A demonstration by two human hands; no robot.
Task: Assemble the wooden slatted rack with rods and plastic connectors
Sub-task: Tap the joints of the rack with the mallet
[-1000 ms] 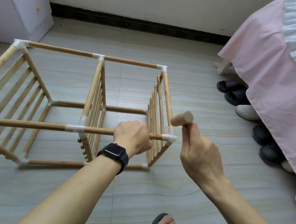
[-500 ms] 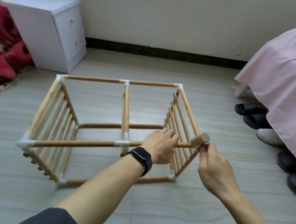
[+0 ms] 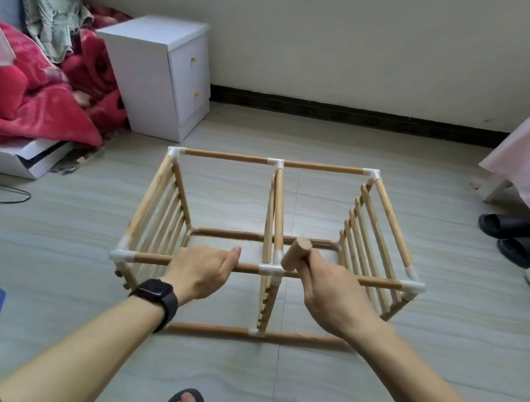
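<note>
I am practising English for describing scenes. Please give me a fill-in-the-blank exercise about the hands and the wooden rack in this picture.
1. The left hand grips the near top rod; the watch on its wrist is ___ in colour.
2. The right hand holds a wooden cylinder beside the rod's ___ connector.
3. The rack has ___ slatted panels.
Missing words: black; middle; three.

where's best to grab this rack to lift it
Grip the near top rod from above, a hand either side of its centre connector: it lies level with open space beneath. The left hand holds it so; the right hand grips a wooden mallet.
</note>
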